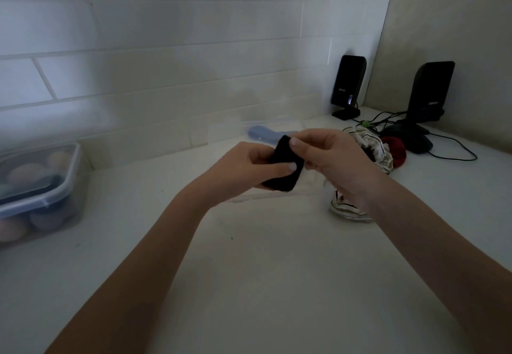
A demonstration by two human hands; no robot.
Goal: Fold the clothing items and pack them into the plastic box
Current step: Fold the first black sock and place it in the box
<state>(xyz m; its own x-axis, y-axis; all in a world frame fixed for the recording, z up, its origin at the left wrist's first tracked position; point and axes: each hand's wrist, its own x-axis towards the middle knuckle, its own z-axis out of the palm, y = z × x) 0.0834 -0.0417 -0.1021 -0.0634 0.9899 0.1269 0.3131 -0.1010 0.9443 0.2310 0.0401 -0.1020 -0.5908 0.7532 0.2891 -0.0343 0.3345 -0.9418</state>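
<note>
Far left I see a lidded tub [41, 187] with rounded things inside; it sits well apart from the work and I judge it no part of this job.

Moving in, my left hand [249, 168] cups a small black fold [284, 164] from below, thumb pressed on its front face. My right hand [329, 157] pinches the fold's top edge between thumb and forefinger. Both hands hold it in the air above the counter [263, 270].

Just behind the fold is the clear box [277, 129], very faint against the white, with a blue item [260, 134] already lying in it. That faintness is my main worry: I could misjudge the rim and drop the fold on the near wall or outside.

The fold itself looks springy; if either pinch loosens before it is seated, I expect it to open.

To the right, striped cloth [371, 148] and a red piece [394, 151] lie heaped beside my right wrist, and a careless sweep could drag them. Further right, speaker [347, 85] cables [454, 154] trail close to the heap and could snag.
</note>
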